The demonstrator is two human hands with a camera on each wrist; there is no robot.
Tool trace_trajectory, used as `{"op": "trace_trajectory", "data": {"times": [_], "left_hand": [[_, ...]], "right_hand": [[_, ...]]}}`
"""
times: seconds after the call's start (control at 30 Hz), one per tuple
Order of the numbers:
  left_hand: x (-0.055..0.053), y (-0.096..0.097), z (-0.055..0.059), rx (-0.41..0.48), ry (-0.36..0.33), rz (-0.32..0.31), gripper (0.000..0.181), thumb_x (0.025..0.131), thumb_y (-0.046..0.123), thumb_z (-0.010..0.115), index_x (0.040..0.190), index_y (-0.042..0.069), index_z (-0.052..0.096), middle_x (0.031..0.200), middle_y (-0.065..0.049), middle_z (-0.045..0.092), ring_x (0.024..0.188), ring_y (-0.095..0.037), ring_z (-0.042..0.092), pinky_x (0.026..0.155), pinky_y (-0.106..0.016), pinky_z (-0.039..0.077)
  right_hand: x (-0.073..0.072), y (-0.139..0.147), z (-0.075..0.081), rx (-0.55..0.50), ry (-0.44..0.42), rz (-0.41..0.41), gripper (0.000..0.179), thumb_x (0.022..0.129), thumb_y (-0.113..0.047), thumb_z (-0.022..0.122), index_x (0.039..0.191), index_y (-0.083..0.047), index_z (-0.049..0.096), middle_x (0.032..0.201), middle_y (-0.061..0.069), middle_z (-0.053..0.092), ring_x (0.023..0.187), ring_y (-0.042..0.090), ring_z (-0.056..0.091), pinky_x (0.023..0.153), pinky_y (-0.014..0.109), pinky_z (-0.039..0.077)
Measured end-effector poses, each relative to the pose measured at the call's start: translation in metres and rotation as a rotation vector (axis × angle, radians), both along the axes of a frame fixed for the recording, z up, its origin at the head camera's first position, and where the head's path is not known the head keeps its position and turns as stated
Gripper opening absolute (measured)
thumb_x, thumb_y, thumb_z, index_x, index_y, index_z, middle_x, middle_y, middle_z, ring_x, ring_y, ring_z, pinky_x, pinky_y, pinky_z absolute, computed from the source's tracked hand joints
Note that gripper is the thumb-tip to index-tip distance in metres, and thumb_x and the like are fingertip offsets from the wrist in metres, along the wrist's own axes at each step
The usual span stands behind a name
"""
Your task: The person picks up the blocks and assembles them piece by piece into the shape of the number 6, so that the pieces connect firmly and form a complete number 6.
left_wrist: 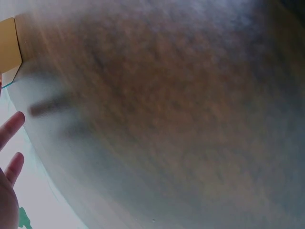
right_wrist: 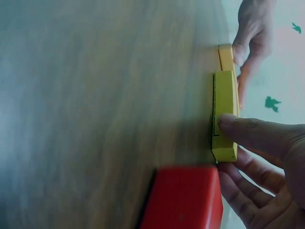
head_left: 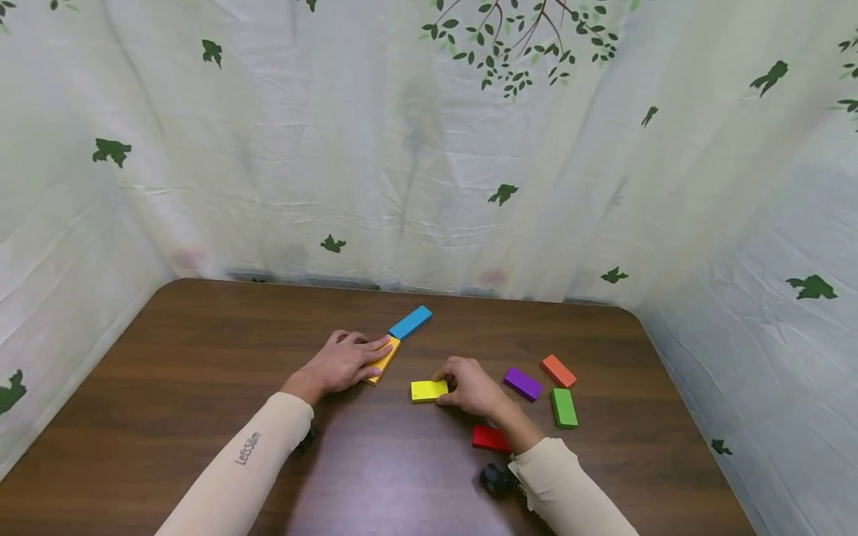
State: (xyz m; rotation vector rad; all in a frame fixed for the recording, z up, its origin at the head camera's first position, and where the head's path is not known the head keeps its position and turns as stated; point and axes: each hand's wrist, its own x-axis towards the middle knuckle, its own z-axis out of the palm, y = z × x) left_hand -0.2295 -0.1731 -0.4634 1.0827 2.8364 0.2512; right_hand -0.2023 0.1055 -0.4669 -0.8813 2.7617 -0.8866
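Head view: brown table (head_left: 382, 461), cloth walls (head_left: 375, 134), left hand (head_left: 342, 362) apparently spread, right (head_left: 472, 385) clamped on yellow block (head_left: 426, 391).

Tabletop (head_left: 201, 357): brown, dark wood grain, rounded far corners, pale sheen near front middle. Blue block (head_left: 411, 323) lay flat, slanted, furthest back; amber block (head_left: 385, 361) sat at its near end, contact unclear, part covered by a hand. Yellow block (head_left: 426, 391) was right of amber, apart; couldn't tell if it touched the surface. Right cluster, all flat: purple block (head_left: 523, 384), orange block (head_left: 559, 371), green block (head_left: 564, 408) just below orange. Red block (head_left: 491, 438) lay nearer front, partly hidden.
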Motion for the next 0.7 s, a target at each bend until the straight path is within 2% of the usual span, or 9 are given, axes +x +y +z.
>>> {"op": "trace_trajectory", "data": {"times": [0.7], "left_hand": [[0.000,0.000,0.002,-0.007,-0.001,0.007,0.054,0.099,0.037,0.052,0.147,0.014,0.041,0.153,-0.003,0.037,0.123,-0.036,0.045,0.102,-0.059,0.026]], "right_hand": [[0.007,-0.032,-0.002,-0.027,0.010,0.032,0.029,0.072,-0.013,0.086,0.097,-0.003,0.075,0.084,0.002,0.065,0.074,0.014,0.056,0.067,0.023,0.046]]}}
